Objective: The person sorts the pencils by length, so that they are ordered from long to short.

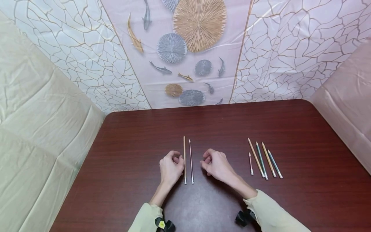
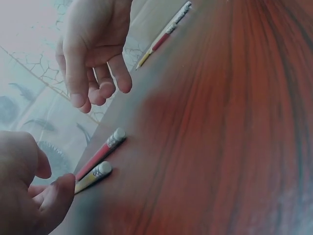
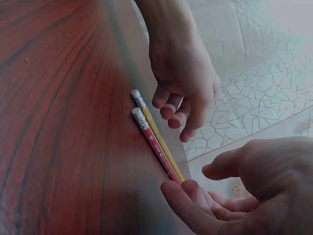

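Two pencils lie side by side on the table, roughly parallel: a yellow one (image 1: 184,161) and, to its right, a red one (image 1: 190,162). White erasers at their near ends show in both wrist views. My left hand (image 1: 171,166) is just left of the yellow pencil, fingers loosely bent, close to it; whether it touches is unclear. To the right of the red pencil, my right hand (image 1: 215,164) hovers with loosely bent fingers and nothing in them. In the right wrist view the red pencil (image 3: 159,148) lies beside the yellow pencil (image 3: 157,128).
On the right of the brown table (image 1: 130,135) lies a group of several pencils (image 1: 260,159), with a short red pencil (image 1: 250,163) at its left. A patterned cloth (image 1: 185,64) hangs behind the table's far edge, and pale cloth (image 1: 43,122) covers the left side.
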Action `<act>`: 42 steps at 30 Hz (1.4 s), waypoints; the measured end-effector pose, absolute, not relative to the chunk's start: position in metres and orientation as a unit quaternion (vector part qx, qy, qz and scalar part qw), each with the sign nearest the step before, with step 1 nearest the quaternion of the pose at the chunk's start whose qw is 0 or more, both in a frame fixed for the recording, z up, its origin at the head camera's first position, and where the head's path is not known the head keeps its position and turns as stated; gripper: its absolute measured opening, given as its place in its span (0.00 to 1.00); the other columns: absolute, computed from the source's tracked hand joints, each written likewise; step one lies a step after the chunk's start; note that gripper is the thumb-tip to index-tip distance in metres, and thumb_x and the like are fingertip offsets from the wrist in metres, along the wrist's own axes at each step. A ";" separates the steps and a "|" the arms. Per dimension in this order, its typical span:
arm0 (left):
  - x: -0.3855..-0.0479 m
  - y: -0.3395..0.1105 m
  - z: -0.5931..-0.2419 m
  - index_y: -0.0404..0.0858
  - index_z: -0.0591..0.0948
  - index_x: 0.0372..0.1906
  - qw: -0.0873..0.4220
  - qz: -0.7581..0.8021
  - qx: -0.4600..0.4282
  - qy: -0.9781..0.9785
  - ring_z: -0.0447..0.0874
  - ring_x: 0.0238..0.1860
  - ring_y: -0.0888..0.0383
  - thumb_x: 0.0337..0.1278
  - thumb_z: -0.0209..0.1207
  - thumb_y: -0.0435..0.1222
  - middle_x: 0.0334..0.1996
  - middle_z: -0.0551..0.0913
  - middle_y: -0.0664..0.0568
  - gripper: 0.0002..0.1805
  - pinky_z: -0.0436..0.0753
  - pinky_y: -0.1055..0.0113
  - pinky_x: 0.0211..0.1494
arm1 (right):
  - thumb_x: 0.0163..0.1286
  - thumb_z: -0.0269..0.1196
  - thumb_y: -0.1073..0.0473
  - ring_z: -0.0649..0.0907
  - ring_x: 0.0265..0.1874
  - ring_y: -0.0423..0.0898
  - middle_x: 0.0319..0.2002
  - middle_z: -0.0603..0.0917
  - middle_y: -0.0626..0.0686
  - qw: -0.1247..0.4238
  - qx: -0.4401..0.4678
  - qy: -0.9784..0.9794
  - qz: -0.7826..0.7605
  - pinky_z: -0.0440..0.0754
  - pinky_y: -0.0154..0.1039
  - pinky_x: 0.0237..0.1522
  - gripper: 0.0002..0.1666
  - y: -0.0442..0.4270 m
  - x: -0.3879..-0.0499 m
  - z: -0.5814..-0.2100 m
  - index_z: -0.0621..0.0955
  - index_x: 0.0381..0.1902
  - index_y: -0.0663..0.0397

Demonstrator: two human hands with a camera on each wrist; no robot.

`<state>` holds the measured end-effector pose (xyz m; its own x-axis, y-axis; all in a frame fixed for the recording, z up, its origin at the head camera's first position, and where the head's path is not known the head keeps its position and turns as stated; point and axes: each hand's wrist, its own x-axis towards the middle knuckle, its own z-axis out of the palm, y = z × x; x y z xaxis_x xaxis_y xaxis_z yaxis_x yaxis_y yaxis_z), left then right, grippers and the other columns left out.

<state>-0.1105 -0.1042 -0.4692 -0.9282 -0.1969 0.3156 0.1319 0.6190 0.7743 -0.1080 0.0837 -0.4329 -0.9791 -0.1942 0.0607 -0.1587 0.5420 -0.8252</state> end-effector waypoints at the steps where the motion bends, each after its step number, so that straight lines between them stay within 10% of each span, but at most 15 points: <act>1: -0.110 -0.104 -0.469 0.35 0.86 0.35 0.191 -0.439 0.018 -0.878 0.75 0.13 0.68 0.51 0.63 0.30 0.15 0.77 0.60 0.06 0.79 0.59 0.29 | 0.59 0.67 0.69 0.80 0.10 0.41 0.21 0.80 0.48 0.020 -0.100 0.877 -0.469 0.80 0.35 0.21 0.10 0.084 -0.108 -0.433 0.79 0.38 0.67; 14: -0.101 -0.086 -0.453 0.28 0.83 0.39 0.123 -0.544 0.002 -0.830 0.77 0.08 0.62 0.56 0.60 0.27 0.16 0.81 0.54 0.07 0.76 0.67 0.12 | 0.61 0.67 0.70 0.81 0.10 0.44 0.22 0.81 0.50 0.019 -0.094 0.871 -0.482 0.78 0.36 0.16 0.09 0.093 -0.104 -0.428 0.79 0.38 0.68; 42: -0.098 -0.047 -0.439 0.27 0.80 0.41 0.040 -0.582 -0.021 -0.812 0.83 0.12 0.57 0.56 0.61 0.28 0.20 0.85 0.52 0.09 0.79 0.66 0.15 | 0.63 0.66 0.69 0.81 0.10 0.44 0.24 0.84 0.52 0.016 -0.065 0.872 -0.486 0.79 0.37 0.14 0.10 0.124 -0.097 -0.419 0.78 0.39 0.70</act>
<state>-0.0983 -0.0474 -0.4389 -0.9959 -0.0122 0.0893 0.0807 0.3226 0.9431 -0.0972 0.1244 -0.4188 -0.9910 -0.1288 0.0358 -0.0982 0.5198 -0.8486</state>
